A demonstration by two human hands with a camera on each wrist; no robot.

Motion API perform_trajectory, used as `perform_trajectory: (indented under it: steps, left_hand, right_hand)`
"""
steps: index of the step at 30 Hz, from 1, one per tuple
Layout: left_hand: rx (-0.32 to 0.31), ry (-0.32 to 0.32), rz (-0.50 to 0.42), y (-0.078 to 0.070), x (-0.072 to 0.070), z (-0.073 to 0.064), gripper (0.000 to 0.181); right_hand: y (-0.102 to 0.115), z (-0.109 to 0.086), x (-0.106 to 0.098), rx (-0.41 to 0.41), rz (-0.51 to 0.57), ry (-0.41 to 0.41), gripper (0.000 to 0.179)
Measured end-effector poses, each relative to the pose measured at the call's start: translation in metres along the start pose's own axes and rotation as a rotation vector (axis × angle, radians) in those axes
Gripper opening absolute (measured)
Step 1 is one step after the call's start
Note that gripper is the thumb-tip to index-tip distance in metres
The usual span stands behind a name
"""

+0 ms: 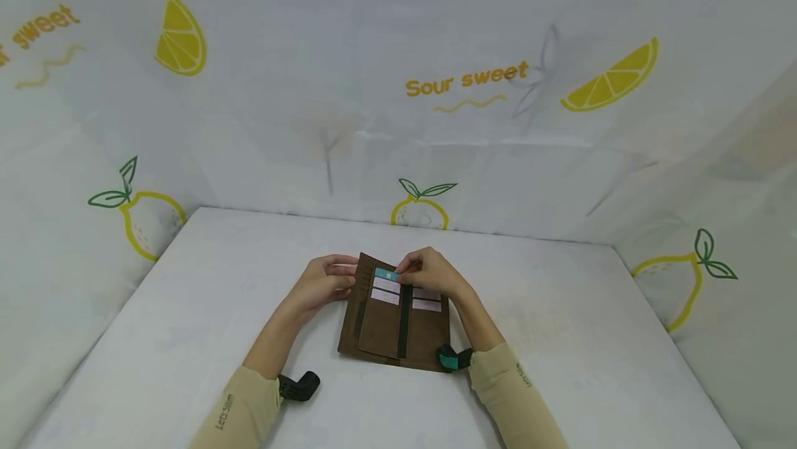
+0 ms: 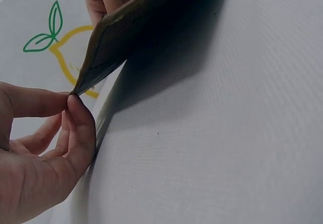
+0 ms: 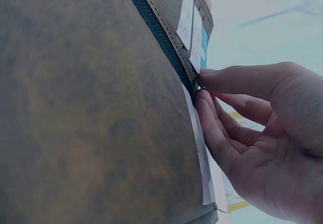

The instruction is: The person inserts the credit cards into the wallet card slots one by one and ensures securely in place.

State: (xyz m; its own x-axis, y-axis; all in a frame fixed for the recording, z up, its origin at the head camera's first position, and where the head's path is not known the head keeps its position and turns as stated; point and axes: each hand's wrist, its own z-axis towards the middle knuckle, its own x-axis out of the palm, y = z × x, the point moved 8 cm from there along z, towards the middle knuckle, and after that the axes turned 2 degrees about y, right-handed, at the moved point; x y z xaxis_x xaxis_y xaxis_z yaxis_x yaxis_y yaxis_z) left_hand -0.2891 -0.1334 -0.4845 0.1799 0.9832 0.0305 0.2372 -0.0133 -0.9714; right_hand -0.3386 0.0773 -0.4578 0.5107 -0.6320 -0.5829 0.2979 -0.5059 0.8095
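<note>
A brown wallet (image 1: 380, 328) lies opened out, its left side raised off the table, with a dark zipper-like strip (image 1: 405, 328) down the middle. White cards (image 1: 386, 290) and a blue card (image 1: 385, 273) sit in its upper slots. My left hand (image 1: 324, 283) pinches the wallet's left edge between thumb and index finger, plain in the left wrist view at the corner (image 2: 83, 80). With thumb and index fingertip, my right hand (image 1: 429, 271) pinches the top edge by the strip's upper end, next to the blue card. Its fingertips (image 3: 204, 77) mostly hide what lies between them.
The white table (image 1: 548, 338) spreads out around the wallet. Behind it and at both sides hang white sheets (image 1: 280, 110) printed with lemons and lettering. A black wrist camera (image 1: 300, 387) sits on the left wrist, another (image 1: 454, 359) over the wallet's lower right corner.
</note>
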Motion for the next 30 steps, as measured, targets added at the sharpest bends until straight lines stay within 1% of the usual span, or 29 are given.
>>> perform_trajectory:
  steps: [3,5,9,12,16,20,25,30]
  left_hand:
    - [0.005,-0.006,0.017,0.001,-0.001,0.000,0.043]
    - [0.012,-0.009,0.044,0.001,-0.002,0.001,0.043]
    - [0.021,-0.026,0.154,0.000,-0.005,0.003,0.043]
    - [0.034,-0.017,0.244,-0.002,-0.004,0.004,0.045]
    - [0.055,0.028,0.319,-0.003,-0.001,0.005,0.050]
    - [0.077,0.043,0.377,-0.004,-0.004,0.006,0.052]
    - [0.096,0.030,0.435,-0.005,-0.015,0.006,0.051]
    - [0.097,0.026,0.489,-0.001,-0.025,0.003,0.048]
  right_hand:
    - [0.000,0.000,0.001,0.003,-0.011,-0.001,0.017]
    - [0.001,0.000,0.001,-0.001,-0.022,-0.008,0.017]
    - [0.002,-0.002,-0.003,-0.023,-0.040,-0.029,0.019]
    - [0.000,-0.006,-0.011,-0.020,-0.038,-0.059,0.022]
    - [-0.007,-0.019,-0.029,0.019,-0.025,-0.138,0.023]
    - [-0.018,-0.038,-0.048,0.054,-0.008,-0.198,0.022]
    - [-0.029,-0.059,-0.065,0.066,0.002,-0.226,0.022]
    - [-0.036,-0.074,-0.072,0.060,-0.010,-0.229,0.021]
